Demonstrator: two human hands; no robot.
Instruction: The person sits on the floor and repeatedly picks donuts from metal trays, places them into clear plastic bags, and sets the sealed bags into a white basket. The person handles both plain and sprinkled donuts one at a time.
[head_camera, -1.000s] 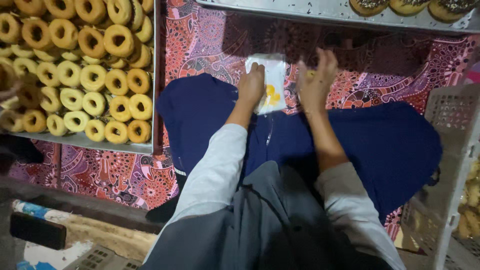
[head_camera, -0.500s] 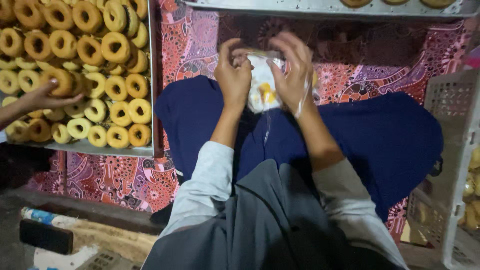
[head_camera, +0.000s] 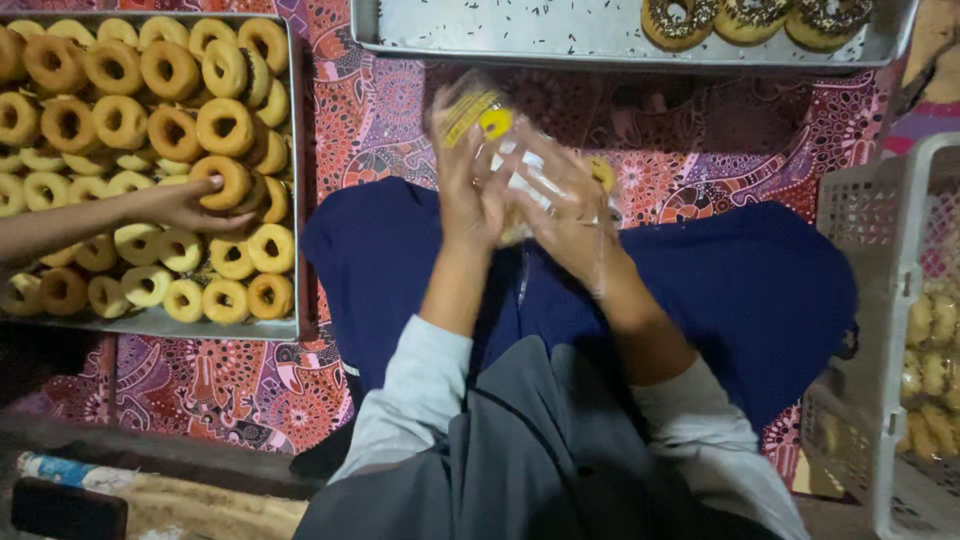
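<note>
A: Both hands up over the lap, clasped on one clear bag (head_camera: 520, 165). Left hand (head_camera: 468, 185) grasping its left side, yellow print showing above the fingers.

B: Right hand (head_camera: 565, 215)?

A: Closed on the bag's right edge, thumb across the front. Bag pinched between the two, centre of scene, above the blue cloth (head_camera: 740, 290).

B: Long axis?

A: Roughly left to right, slightly tilted, far end higher. Blurred, so contents hard to tell.

B: Nearer hand?

A: Equal; both touching. Another person's hand (head_camera: 190, 205) on a doughnut (head_camera: 222, 180) in the left tray (head_camera: 290, 200), well apart. Far tray (head_camera: 520, 35) beyond the bag.
</note>
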